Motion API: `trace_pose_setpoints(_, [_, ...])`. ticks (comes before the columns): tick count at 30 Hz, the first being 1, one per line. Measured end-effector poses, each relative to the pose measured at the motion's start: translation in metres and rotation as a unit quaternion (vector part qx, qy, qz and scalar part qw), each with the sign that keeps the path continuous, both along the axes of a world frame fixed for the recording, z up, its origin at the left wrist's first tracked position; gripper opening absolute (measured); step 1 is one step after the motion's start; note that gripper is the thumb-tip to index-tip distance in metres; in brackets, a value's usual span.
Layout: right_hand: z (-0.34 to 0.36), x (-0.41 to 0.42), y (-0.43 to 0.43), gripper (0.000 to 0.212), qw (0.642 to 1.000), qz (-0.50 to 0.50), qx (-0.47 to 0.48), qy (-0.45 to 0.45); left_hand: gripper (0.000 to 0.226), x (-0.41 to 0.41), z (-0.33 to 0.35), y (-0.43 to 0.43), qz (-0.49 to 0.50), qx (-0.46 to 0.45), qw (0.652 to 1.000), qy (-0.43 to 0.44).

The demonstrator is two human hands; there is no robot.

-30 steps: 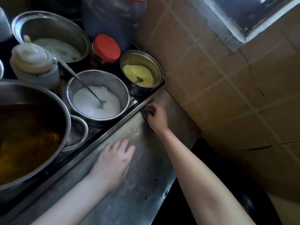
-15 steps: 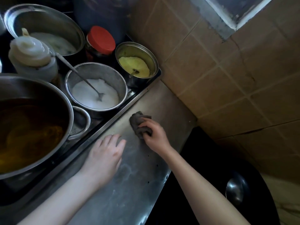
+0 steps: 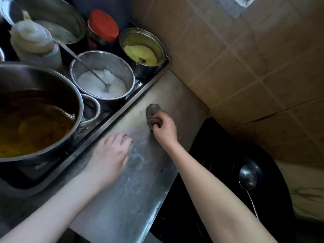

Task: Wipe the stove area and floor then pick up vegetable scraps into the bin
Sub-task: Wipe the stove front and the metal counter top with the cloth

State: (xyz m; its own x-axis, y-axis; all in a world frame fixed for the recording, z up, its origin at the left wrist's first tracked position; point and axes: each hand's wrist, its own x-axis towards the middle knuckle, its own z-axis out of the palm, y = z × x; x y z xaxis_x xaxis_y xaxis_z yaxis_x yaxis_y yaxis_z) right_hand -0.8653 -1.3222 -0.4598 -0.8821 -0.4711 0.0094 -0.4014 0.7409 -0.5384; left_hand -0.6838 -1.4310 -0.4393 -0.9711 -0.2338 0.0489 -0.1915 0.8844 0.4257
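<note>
Right hand: the right hand [image 3: 164,128] was clenched round a grey cloth [image 3: 152,114] and pressed it onto the counter [image 3: 133,204].
Cloth: it was bunched, and its free end poked out past the knuckles toward the corner of the tiled wall [image 3: 245,67].
Left hand: the left hand [image 3: 110,151] lay palm down on the counter just beside the right wrist, fingers loosely bent, grasping nothing.
Key relation: the counter's long axis ran from the wall corner back toward the person. A whitish smear [image 3: 138,159] lay on it nearer the person than the cloth, touching the left hand's edge.
Nearer hand: the left hand was closer to the smear, but the right one had the cloth.
Next move, as I judged it: a pull of the cloth back along the strip, with the left hand having to shift aside.
Left flank: the tray rim [image 3: 122,111] ran just beside the cloth. In the tray stood a salt bowl [image 3: 102,79] with a spoon, a pot of yellow powder [image 3: 142,50], a red-lidded jar [image 3: 103,25] and a big pot of oil [image 3: 35,120].
Right flank: a black wok [image 3: 219,155] holding a ladle [image 3: 248,176] butted against the counter's other edge.
Not in sight: floor, scraps, bin.
</note>
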Motion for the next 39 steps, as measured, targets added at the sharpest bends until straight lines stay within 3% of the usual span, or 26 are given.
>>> trace_pose_setpoints(6, [-0.004, 0.070, 0.029, 0.028, 0.993, 0.114, 0.012, 0.008, 0.042, 0.017, 0.010, 0.000, 0.001, -0.009, 1.000, -0.010])
trace_pose_setpoints(12, [-0.005, 0.078, 0.046, 0.033, 0.992, 0.113, 0.001, -0.051, 0.037, 0.037, 0.011, -0.004, 0.014, -0.006, 1.000, -0.018])
trace_pose_setpoints(23, [0.015, 0.016, -0.034, 0.031, 0.991, -0.113, -0.035, -0.062, 0.043, 0.064, 0.013, -0.001, 0.016, -0.025, 1.000, 0.007])
trace_pose_setpoints(27, [0.011, 0.044, -0.044, 0.022, 0.999, -0.027, -0.004, -0.045, 0.045, 0.076, 0.014, -0.005, 0.030, -0.030, 0.999, 0.008])
trace_pose_setpoints(32, [0.006, 0.093, -0.024, 0.029, 0.995, 0.099, 0.005, -0.013, 0.044, 0.088, 0.021, -0.004, 0.042, -0.028, 0.999, 0.008])
trace_pose_setpoints(39, [0.001, 0.152, 0.008, 0.023, 0.989, 0.143, -0.024, -0.039, 0.041, 0.120, 0.025, -0.011, 0.078, -0.031, 0.996, -0.024])
